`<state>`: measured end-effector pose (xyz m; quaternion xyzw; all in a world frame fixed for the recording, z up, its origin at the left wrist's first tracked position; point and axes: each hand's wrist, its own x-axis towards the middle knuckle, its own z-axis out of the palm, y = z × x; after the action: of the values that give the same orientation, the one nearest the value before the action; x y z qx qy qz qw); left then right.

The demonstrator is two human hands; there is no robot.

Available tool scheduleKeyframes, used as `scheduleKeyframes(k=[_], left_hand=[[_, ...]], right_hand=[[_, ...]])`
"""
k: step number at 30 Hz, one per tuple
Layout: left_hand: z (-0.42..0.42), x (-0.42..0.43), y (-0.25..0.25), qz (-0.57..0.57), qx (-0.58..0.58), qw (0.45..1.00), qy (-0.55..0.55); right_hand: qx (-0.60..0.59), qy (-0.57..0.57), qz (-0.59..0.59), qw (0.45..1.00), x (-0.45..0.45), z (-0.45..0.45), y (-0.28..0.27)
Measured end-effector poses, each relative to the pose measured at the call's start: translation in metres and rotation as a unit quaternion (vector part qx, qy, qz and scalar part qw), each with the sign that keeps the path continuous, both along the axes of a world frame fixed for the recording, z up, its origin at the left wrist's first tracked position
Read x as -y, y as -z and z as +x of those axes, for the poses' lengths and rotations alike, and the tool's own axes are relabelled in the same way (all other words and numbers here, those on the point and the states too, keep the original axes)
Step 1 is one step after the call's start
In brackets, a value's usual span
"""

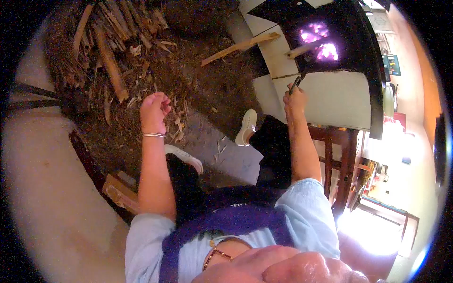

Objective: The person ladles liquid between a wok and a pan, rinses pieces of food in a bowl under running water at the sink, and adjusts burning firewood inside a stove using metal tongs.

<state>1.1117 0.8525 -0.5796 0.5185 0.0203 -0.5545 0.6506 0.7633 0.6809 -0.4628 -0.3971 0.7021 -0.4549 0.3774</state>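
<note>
Evidently the fire (315,32) is alight: at about half past one it glows in two bright patches within the dark opening of the stove (330,92). A short stick (300,50) lies with one end at the glow and the other out on the pale tile, so it looks only partly burnt. At twelve o'clock a long stick (238,47) has its upper end on the tiled ledge and the rest jutting over the floor, apart from the fire; it seems unburnt.

The right hand (296,99), at two o'clock, is closed round a slim dark tool (295,87), its tip pointing towards one o'clock, short of the glow. The left hand (154,109), at ten o'clock, has its fingers loosely curled, with nothing visible in it, over wood chips (177,120).

Plenty of wood appears left unused: a heap of split wood (122,21) fills the floor between ten and eleven o'clock, and one thick piece (111,66) slopes out from it.
</note>
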Motion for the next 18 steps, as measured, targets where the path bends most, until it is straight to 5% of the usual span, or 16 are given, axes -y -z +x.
scheduleKeyframes(k=[8, 13, 14, 18], left_hand=[[0.001, 0.0, -0.008, 0.025, 0.023, 0.999, -0.002], [-0.004, 0.007, -0.009, 0.025, 0.01, 0.999, -0.017], [-0.006, 0.007, -0.007, 0.016, 0.004, 1.0, -0.014], [-0.011, 0.013, -0.01, -0.004, -0.012, 1.0, 0.001]], right_hand=[[-0.085, 0.034, -0.053, 0.994, 0.12, -0.018, -0.022], [-0.054, 0.21, -0.106, 0.97, 0.147, 0.004, -0.028], [-0.135, 0.14, -0.114, 0.974, 0.149, -0.015, -0.016], [-0.055, 0.011, -0.02, 0.998, 0.061, 0.0, -0.008]])
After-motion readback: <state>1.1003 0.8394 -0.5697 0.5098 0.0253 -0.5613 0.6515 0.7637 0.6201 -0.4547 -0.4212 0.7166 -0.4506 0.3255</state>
